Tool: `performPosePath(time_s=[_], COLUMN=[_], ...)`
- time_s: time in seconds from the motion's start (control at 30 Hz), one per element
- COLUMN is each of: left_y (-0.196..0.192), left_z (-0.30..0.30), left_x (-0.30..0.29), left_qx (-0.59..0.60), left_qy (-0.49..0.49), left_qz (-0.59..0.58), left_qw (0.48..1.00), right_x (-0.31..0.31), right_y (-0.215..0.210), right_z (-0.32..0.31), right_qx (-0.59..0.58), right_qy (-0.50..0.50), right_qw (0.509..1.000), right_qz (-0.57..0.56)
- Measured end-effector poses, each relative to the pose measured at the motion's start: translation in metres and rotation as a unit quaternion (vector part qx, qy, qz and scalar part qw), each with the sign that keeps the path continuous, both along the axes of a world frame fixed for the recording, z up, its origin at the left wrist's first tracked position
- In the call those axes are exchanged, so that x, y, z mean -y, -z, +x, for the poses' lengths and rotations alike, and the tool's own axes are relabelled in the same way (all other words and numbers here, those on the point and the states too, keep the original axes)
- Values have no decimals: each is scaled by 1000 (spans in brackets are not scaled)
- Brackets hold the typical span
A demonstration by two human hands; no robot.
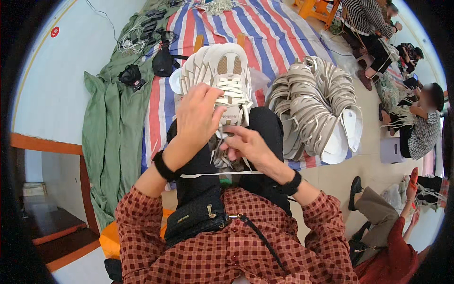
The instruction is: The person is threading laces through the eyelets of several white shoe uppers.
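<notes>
A stack of off-white sneaker uppers (202,59) rests in front of me, fanned to the left. The top upper (230,71) has tan toe mesh and white laces (230,87) threaded through its eyelets. My left hand (198,113) lies against the left side of its laced part, fingers and thumb apart. Close below the tongue (230,115), my right hand (247,146) is slightly blurred, its fingers bent but spread. Loose lace ends hang around the right fingertips; whether any lace is between them is hidden.
To the right, more beige uppers (312,104) stand in a curved pile on a striped tarp (269,28). A green cloth (113,118) and a black bag (164,61) lie left. A black purse (196,220) sits on my lap. Several people sit at right.
</notes>
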State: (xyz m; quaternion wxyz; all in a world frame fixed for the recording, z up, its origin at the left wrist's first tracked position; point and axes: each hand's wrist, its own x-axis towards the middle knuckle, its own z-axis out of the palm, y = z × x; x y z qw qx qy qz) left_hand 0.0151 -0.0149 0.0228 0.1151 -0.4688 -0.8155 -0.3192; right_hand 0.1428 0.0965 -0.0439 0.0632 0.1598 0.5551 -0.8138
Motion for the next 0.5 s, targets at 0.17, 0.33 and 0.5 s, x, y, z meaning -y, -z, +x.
performPosePath(time_s=[0.17, 0.33, 0.5], left_y=[8, 2, -18], left_z=[-7, -7, -15], left_x=[-14, -11, 15], left_qx=[-153, -4, 346], left_qy=[26, 59, 111], left_qz=[-54, -72, 84], left_qw=[986, 996, 928], right_x=[19, 17, -3], right_y=[5, 12, -14], right_z=[-13, -16, 18], right_qx=[49, 44, -118], right_qy=[3, -3, -123], right_qw=[973, 976, 930], right_qz=[-224, -213, 326])
